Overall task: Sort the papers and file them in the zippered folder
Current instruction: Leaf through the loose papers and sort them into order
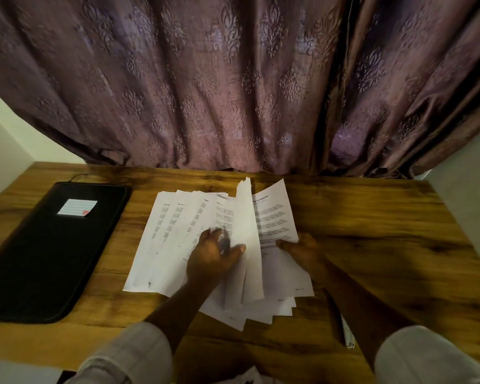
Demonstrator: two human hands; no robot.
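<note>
Several printed white papers [178, 234] lie fanned out across the middle of the wooden table [385, 231]. My left hand [211, 253] sits on the fan and pinches a raised sheet [245, 231] between thumb and fingers, so the sheet stands on edge. My right hand [299, 249] grips the lower edge of another sheet [275, 214] with a bold heading, lifted off the pile. The black zippered folder [47, 253] lies shut at the left, apart from both hands, with a small lined label [76, 207] on its cover.
A purple patterned curtain [233, 79] hangs along the table's far edge. A pen [341, 320] lies near the front edge by my right forearm. Bare wood shows to the right of the papers. White walls flank the table.
</note>
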